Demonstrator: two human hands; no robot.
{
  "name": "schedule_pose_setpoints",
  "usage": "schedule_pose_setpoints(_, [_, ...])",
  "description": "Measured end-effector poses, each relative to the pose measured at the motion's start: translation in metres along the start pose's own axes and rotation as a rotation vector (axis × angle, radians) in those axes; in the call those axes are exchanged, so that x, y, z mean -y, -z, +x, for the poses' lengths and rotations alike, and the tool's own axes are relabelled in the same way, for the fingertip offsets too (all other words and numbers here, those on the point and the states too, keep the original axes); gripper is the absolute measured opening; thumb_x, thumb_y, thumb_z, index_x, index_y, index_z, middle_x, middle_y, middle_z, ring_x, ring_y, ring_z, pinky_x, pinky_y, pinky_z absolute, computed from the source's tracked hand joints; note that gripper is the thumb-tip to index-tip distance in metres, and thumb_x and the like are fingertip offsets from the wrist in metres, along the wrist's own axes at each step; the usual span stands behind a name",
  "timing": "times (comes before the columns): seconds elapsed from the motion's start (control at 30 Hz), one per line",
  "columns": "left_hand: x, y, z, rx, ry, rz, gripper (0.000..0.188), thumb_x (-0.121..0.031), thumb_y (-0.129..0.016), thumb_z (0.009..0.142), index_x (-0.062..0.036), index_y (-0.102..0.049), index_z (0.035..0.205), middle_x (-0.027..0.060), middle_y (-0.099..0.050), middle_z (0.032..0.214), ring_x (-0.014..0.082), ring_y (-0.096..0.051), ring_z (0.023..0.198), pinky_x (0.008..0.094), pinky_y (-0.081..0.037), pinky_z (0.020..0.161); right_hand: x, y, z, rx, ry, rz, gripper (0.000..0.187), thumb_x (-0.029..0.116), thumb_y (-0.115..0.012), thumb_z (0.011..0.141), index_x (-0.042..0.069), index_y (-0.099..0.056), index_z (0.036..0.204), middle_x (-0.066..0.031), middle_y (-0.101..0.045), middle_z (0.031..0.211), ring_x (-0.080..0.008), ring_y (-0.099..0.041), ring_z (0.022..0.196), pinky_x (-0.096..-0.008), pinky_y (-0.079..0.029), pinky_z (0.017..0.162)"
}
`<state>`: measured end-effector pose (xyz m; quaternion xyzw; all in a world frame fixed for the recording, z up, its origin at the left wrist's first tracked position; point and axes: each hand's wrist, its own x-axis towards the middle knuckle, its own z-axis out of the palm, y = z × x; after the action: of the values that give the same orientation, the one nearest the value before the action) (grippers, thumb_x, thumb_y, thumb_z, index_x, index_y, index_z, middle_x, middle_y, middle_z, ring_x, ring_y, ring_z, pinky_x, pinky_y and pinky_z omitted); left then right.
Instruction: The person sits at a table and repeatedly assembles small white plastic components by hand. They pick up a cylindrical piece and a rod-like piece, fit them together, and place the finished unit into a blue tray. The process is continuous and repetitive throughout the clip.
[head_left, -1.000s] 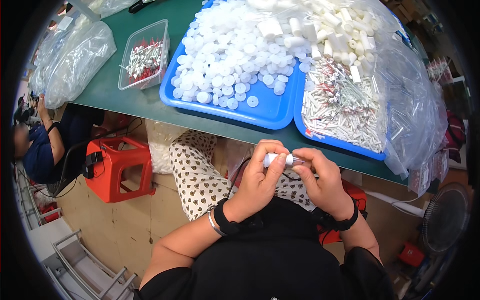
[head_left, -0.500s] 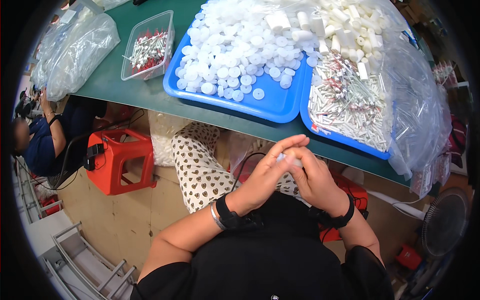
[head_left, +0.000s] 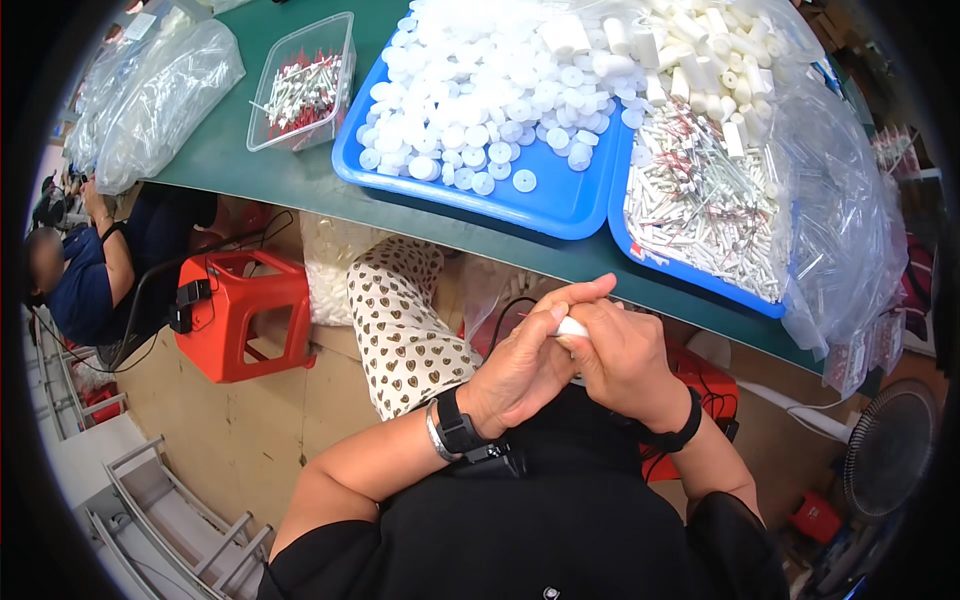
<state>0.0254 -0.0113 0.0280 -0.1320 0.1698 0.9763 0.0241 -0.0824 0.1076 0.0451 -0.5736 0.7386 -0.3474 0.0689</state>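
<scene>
White plastic is the story here: a small white piece (head_left: 572, 326) sits pinched between both hands, held in front of the body just below the edge of the green table (head_left: 270, 175). Left hand (head_left: 525, 355) curls around it with the fingers reaching over the top, right hand (head_left: 625, 355) closes in from the other side, both wrapped tight on that one little part. A thin reddish stem seems to poke out to the left of the fingers, though it is too small to be sure. Looks to me like the fitting step, two small parts being pressed together by feel. Up on the table, the blue tray (head_left: 560, 205) is heaped with white round caps (head_left: 470, 100), and the second blue tray (head_left: 690, 270) beside it carries slim white tubes with red tips (head_left: 700, 190). A clear box (head_left: 305, 85) further left holds more of those. Next move, I reckon, calls for a firm squeeze with the pieces kept square, since most of the part is hidden under the fingers.
</scene>
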Motion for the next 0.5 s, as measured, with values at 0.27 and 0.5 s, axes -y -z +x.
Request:
schedule_pose_setpoints(0.27, [-0.006,0.004,0.005,-0.046,-0.003,-0.054,0.052,-0.045,-0.031,0.106,-0.0111,-0.036,0.145,0.0091,-0.036,0.153,0.0258,-0.038,0.138,0.0436,-0.035,0.113,0.012,-0.009,0.003,-0.008,-0.175,0.121,0.035,0.007,-0.066,0.087,-0.002,-0.052,0.118,-0.0165,-0.064,0.087,-0.0370,-0.066,0.073,-0.0435,-0.053,0.061])
schedule_pose_setpoints(0.5, [0.013,0.011,-0.002,-0.040,-0.068,-0.017,0.051,-0.046,-0.034,0.105,-0.0111,-0.037,0.143,0.0099,-0.038,0.151,0.0281,-0.041,0.136,0.0445,-0.036,0.113,0.013,-0.018,-0.007,0.025,-0.206,0.128,0.022,0.007,-0.058,0.093,0.002,-0.052,0.113,-0.0194,-0.065,0.097,-0.0387,-0.066,0.080,-0.0431,-0.053,0.064])
